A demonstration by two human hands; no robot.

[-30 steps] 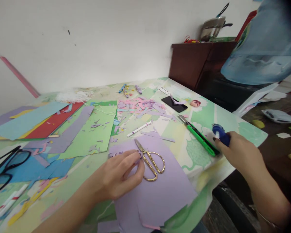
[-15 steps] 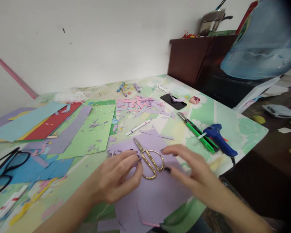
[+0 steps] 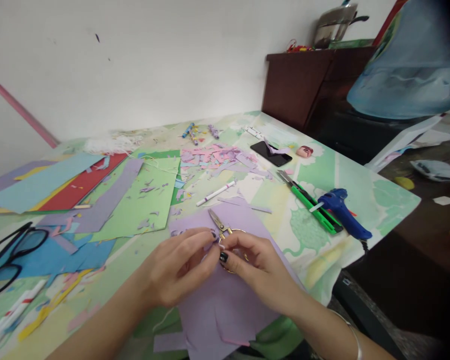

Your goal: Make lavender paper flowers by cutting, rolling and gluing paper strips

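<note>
My left hand [image 3: 182,265] is closed in a pinch on a small piece of purple paper [image 3: 209,246], mostly hidden by the fingers. The fingers of my right hand [image 3: 260,260] are pinched together at the same spot, touching the left fingertips. What they grip there is too small to tell apart. Under both hands lies a large purple paper sheet [image 3: 243,305]. Gold-handled scissors [image 3: 219,221] rest on it, their handles partly covered by my right hand. Small purple cuttings [image 3: 178,232] lie by my left knuckles.
On the right are a green utility knife [image 3: 315,207], a blue glue gun [image 3: 341,212] and a phone [image 3: 272,153]. A marker [image 3: 215,193] and a heap of paper scraps [image 3: 217,157] lie ahead. Coloured sheets [image 3: 135,200] and black-framed glasses [image 3: 13,255] are on the left.
My right hand has moved left, over the scissors' handles, and its fingers have closed against my left fingertips. The left hand keeps its pinch. The view has shifted slightly.
</note>
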